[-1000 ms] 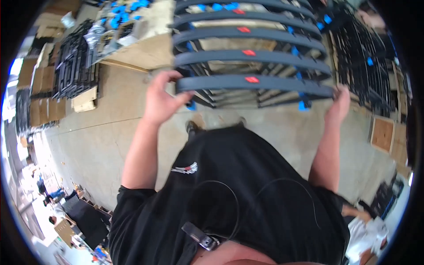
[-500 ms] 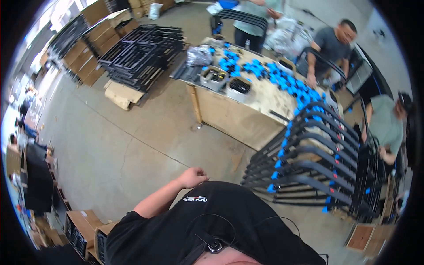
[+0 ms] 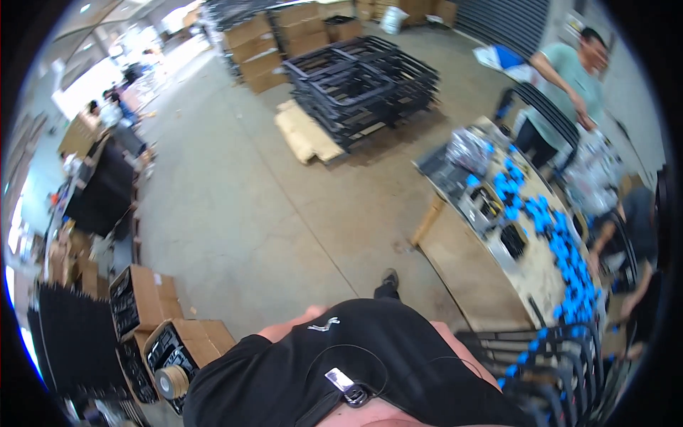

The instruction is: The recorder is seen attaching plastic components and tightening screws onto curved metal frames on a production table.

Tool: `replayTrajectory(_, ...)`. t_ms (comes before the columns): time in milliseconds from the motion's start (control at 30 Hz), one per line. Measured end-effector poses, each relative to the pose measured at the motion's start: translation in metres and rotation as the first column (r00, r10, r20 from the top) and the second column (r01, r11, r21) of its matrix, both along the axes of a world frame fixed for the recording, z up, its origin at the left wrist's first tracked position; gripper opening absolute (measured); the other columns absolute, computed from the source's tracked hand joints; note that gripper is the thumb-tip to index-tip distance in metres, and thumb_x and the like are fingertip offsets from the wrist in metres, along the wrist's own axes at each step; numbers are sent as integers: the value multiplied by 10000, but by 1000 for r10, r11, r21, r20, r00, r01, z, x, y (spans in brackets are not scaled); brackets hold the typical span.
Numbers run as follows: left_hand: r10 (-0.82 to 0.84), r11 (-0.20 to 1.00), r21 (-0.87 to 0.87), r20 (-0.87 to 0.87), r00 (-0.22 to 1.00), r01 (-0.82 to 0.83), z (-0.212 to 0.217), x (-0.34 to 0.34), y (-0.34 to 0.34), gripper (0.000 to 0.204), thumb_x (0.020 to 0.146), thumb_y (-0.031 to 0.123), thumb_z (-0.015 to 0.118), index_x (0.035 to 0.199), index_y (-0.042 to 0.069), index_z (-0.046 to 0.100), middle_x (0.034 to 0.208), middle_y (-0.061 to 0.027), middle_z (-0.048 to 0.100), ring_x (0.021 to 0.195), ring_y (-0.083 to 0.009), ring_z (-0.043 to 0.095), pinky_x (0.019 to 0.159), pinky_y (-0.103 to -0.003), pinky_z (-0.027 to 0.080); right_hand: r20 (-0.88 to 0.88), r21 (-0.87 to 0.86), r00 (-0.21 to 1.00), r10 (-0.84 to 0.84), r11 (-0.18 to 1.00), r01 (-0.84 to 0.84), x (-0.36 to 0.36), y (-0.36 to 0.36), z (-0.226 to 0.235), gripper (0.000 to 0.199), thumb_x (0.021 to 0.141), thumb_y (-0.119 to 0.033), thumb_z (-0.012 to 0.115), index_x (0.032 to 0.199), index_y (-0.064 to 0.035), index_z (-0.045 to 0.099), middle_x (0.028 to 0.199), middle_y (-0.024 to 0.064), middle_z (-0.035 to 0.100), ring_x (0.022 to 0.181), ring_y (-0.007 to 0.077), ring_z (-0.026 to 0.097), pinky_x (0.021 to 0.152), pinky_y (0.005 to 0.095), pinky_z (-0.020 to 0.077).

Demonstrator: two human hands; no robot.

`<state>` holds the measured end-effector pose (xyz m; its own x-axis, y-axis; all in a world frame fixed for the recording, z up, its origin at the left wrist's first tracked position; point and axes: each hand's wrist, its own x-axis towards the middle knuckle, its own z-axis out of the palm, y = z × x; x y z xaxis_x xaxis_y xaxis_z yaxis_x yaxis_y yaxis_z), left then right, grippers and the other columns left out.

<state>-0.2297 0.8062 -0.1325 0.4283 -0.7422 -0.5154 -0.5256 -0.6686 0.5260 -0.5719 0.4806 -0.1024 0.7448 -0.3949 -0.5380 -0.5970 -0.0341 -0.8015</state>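
Note:
My black shirt fills the lower middle of the view. Only a small part of my left hand (image 3: 307,314) shows over the edge of the shirt, close to my body, and its fingers are hidden. My right forearm (image 3: 466,352) runs down to the right toward a rack of black curved metal frames with blue caps (image 3: 562,363); the hand itself is hidden. My shoe (image 3: 389,279) stands on the concrete floor beside a wooden workbench (image 3: 462,263).
Blue parts (image 3: 548,220) and dark trays lie on the bench. A person in a green shirt (image 3: 562,78) and another person (image 3: 633,228) stand behind it. Stacked black frames (image 3: 363,85), flat cardboard (image 3: 306,135), open boxes (image 3: 142,299) and a tape roll (image 3: 167,382) are on the floor.
One second ago both my hands gripped the black frame rack in front of me. The view has since swung left; the rack now lies at the lower right and my left hand is off it.

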Motion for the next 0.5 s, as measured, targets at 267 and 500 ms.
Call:
replayTrajectory(267, 578, 803, 162, 21, 816, -573, -125, 111, 105, 332, 908, 398, 605, 1006, 118, 754, 1034, -158, 745, 999, -302, 707, 853, -420, 559, 214, -219, 717, 663, 748, -627, 286, -169, -12, 291, 958, -244, 670, 1006, 40, 711, 907, 81, 724, 892, 125, 643, 820, 323, 531)
replayTrajectory(500, 919, 376, 268, 15, 394, -887, -64, 169, -4, 367, 813, 384, 730, 889, 29, 781, 927, -157, 764, 927, -279, 738, 849, -392, 568, 224, -118, 623, 750, 655, -746, 500, -216, 4, 295, 958, -243, 671, 1028, 41, 707, 922, 77, 725, 899, 124, 641, 825, 323, 530)
